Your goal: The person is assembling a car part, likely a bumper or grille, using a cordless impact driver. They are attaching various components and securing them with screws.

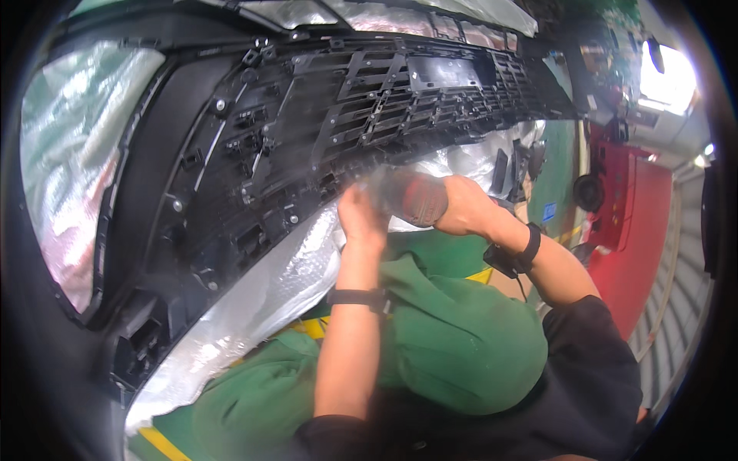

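A large black plastic car bumper [307, 115] lies inner side up, its ribbed grille across the middle. At its near edge, my right hand [465, 206] is closed around a dark power drill [419, 198] with a reddish part. The drill is blurred, and its front end points toward the bumper's edge; I cannot tell whether it touches. Just left of the drill, my left hand [363, 215] is raised against the same edge. Blur and the drill hide its fingertips, so I cannot tell what they hold.
Silvery bubble wrap [261, 284] lies under the bumper and shows through its opening at left. My green-clad knee [469, 338] is bent close below my hands. A red vehicle or machine [634, 238] stands at right, beside a corrugated wall [676, 284]. Yellow lines mark the green floor.
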A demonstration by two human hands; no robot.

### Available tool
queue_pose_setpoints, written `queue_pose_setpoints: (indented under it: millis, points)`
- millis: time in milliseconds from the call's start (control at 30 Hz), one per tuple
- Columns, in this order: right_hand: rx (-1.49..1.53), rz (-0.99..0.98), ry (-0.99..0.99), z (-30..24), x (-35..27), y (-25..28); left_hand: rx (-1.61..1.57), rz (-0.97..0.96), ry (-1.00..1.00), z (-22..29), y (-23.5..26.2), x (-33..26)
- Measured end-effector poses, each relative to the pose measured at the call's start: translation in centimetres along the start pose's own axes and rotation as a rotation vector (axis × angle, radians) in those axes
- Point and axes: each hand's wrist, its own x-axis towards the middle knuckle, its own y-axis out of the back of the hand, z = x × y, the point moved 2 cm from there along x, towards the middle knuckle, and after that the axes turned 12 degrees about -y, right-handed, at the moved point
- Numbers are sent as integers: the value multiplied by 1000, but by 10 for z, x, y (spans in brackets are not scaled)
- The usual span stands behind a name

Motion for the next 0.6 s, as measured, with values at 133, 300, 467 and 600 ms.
queue_pose_setpoints:
  millis: [133, 300, 467, 600]
  points:
    - [7, 102, 98, 9, 0, -14, -30, -32, 28, 1, 2, 21]
    - [108, 63, 141, 16, -7, -31, 51, 28, 91, -1, 18, 31]
    - [387, -23, 155, 35, -2, -48, 94, 72, 66, 6, 0, 32]
    - [414, -82, 237, 67, 9, -62, 236, 83, 21, 5, -9, 9]
